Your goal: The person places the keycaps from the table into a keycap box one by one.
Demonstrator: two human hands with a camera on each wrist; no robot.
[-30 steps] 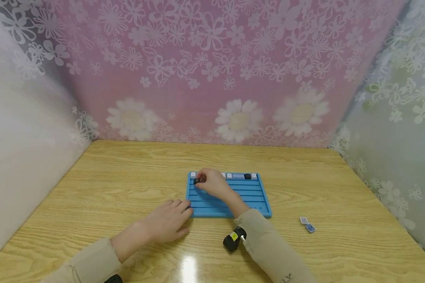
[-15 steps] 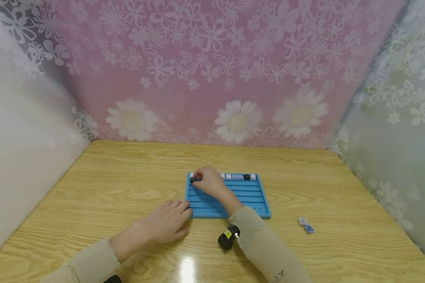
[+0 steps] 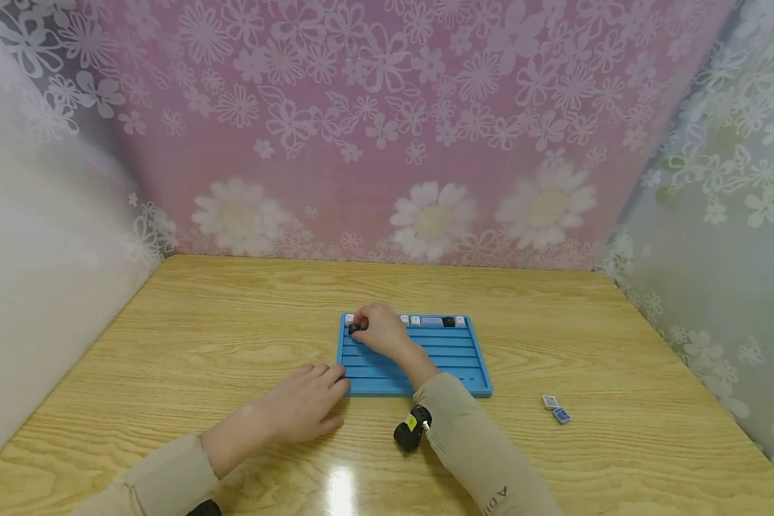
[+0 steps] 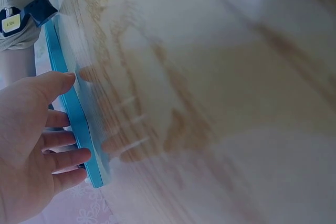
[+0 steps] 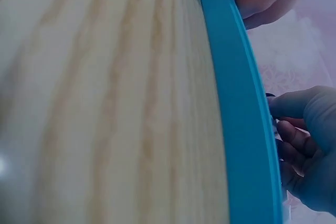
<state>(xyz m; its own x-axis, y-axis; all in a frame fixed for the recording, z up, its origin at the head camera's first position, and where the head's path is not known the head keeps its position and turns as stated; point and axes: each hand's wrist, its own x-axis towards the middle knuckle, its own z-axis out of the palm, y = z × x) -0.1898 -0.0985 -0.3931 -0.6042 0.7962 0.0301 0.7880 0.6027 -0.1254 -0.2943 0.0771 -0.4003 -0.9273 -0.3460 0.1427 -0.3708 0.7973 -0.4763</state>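
A blue ridged tray (image 3: 451, 358) lies on the table, with a row of keycaps along its back groove. My right hand (image 3: 387, 331) reaches over it and pinches a small black keycap (image 3: 355, 329) between thumb and index finger, close over the grooves near the back left corner. A white keycap (image 3: 350, 319) sits in that corner; the hand hides part of the row. Farther right are white ones, a long lilac keycap (image 3: 432, 323) and another black keycap (image 3: 448, 322). My left hand (image 3: 306, 405) rests with relaxed fingers at the tray's front left edge, fingertips against its rim (image 4: 79, 119).
On the wooden table (image 3: 232, 308), right of the tray, lie a loose white keycap (image 3: 550, 402) and a blue keycap (image 3: 561, 416) side by side. A flowered pink curtain (image 3: 387, 143) hangs behind the table. A black camera (image 3: 409, 430) is strapped at the right wrist.
My right hand has carried the black keycap slightly left along the tray's back, then a touch back to the right. The left hand stays at the tray's edge.
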